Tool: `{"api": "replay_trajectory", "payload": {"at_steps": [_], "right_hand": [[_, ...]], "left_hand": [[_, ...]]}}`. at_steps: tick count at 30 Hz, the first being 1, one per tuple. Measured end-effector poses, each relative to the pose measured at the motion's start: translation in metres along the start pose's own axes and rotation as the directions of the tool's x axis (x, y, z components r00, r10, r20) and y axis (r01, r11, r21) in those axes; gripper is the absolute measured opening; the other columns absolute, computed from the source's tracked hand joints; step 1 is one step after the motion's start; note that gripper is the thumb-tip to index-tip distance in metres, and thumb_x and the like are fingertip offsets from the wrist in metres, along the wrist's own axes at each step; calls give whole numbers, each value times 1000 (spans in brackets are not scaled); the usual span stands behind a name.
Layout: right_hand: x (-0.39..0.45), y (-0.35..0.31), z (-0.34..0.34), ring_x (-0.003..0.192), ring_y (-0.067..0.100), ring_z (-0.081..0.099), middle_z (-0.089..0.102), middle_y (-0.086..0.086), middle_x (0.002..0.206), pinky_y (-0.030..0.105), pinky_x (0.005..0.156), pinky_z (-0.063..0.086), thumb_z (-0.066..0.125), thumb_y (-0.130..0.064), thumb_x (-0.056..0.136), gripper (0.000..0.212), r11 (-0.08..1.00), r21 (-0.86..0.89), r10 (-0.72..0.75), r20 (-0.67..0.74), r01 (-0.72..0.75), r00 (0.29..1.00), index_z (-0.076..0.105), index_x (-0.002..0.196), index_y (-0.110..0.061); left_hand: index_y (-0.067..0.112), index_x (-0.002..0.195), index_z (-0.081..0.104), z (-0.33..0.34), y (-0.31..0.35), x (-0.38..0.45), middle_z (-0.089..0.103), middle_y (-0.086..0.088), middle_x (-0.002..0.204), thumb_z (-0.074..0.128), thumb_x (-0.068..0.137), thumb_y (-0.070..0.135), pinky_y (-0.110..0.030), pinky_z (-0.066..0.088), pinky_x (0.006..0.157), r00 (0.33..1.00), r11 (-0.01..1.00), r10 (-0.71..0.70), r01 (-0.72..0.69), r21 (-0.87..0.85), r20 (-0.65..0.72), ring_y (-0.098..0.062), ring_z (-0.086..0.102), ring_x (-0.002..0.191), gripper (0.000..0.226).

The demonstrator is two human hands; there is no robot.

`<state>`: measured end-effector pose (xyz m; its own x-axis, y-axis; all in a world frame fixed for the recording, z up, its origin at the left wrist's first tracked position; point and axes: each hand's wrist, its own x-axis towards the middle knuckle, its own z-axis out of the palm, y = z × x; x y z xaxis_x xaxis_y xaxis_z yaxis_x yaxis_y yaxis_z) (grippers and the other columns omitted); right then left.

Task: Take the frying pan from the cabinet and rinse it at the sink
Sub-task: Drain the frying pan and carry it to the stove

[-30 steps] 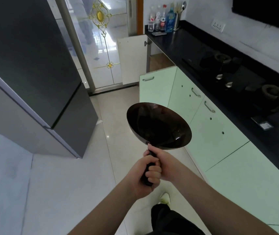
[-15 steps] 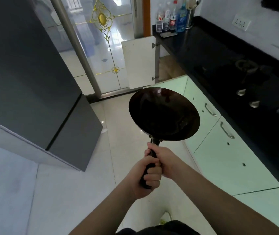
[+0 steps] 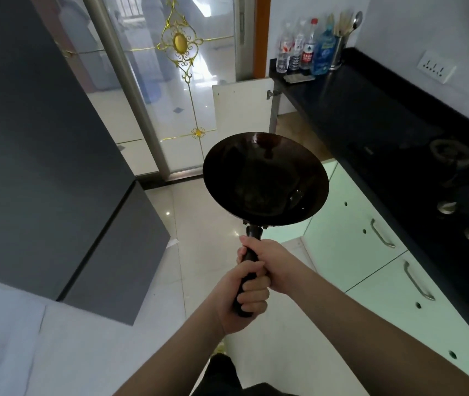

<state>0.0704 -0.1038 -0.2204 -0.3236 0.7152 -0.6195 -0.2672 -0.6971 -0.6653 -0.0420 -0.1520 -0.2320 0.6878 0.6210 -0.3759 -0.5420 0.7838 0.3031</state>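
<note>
A dark round frying pan with a black handle is held out in front of me above the floor, its bowl facing up. My left hand grips the lower part of the handle, fingers curled round it. My right hand grips the handle just above, closer to the pan. An open white cabinet door stands at the far end of the green cabinets. No sink is in view.
A black countertop with a gas hob runs along the right. Bottles and a utensil holder stand at its far end. A dark grey fridge fills the left. A glass door lies ahead.
The pan has risen and moved forward, held by both hands throughout. The view has advanced along the cabinets toward the open door.
</note>
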Motion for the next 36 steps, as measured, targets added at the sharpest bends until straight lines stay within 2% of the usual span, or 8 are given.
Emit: {"api": "replay_trajectory", "payload": {"at_steps": [3, 5, 9, 14, 19, 23, 27, 36], "right_hand": [[34, -27, 22, 55, 11, 58, 55, 5, 70, 20, 60, 53, 52, -23, 99, 29, 999, -4, -40, -26, 40, 999, 51, 74, -8], [53, -46, 35, 55, 12, 58, 55, 6, 70, 20, 60, 53, 52, -22, 99, 28, 998, 8, -57, -53, 57, 997, 51, 75, -8], [91, -82, 50, 57, 13, 57, 56, 6, 69, 22, 62, 53, 52, -23, 99, 28, 995, 32, -94, -105, 98, 990, 52, 75, -8], [124, -119, 43, 60, 15, 57, 58, 6, 68, 26, 67, 51, 53, -24, 98, 31, 985, -12, -174, -180, 175, 968, 54, 71, -9], [152, -156, 15, 60, 16, 56, 58, 7, 65, 26, 65, 49, 53, -24, 98, 35, 980, -14, -194, -247, 197, 949, 55, 66, -9], [172, -187, -18, 57, 13, 56, 58, 6, 64, 22, 60, 50, 53, -21, 98, 33, 975, 1, -212, -309, 223, 927, 54, 68, -8], [187, -225, -55, 55, 12, 55, 57, 5, 64, 21, 60, 50, 54, -21, 98, 34, 973, 8, -211, -360, 229, 909, 54, 67, -9], [216, -297, -133, 56, 13, 54, 57, 5, 64, 24, 60, 47, 56, -26, 95, 38, 968, 53, -206, -403, 247, 892, 58, 60, -10]], "left_hand": [[13, 64, 48, -9, 50, 11, 37, 4, 44, 79, 72, 13, -17, 28, 28, 998, 1000, -30, 30, -7, 47, -6, 35, 28, 32], [14, 63, 47, -12, 82, 18, 37, 4, 44, 76, 75, 13, -17, 27, 28, 998, 998, -52, 51, 28, 25, -6, 34, 29, 31], [15, 57, 47, -13, 139, 39, 34, 6, 42, 58, 85, 14, -16, 24, 29, 997, 989, -72, 73, 125, -13, -4, 32, 28, 30], [15, 52, 42, -8, 184, 75, 33, 6, 40, 53, 84, 12, -16, 25, 28, 990, 977, -140, 137, 161, 5, -4, 31, 27, 34], [15, 49, 41, -1, 209, 130, 32, 6, 38, 53, 81, 11, -17, 26, 27, 977, 964, -208, 197, 180, 42, -4, 31, 26, 34], [15, 48, 41, 8, 226, 183, 32, 6, 37, 68, 72, 9, -17, 26, 27, 958, 951, -271, 253, 179, 88, -5, 31, 26, 37], [14, 49, 40, 28, 241, 237, 31, 6, 37, 49, 87, 10, -17, 25, 26, 950, 932, -313, 302, 202, 24, -5, 31, 25, 39], [15, 52, 39, 72, 267, 341, 31, 6, 39, 48, 88, 12, -17, 23, 28, 922, 888, -388, 374, 267, -3, -4, 28, 27, 38]]}}
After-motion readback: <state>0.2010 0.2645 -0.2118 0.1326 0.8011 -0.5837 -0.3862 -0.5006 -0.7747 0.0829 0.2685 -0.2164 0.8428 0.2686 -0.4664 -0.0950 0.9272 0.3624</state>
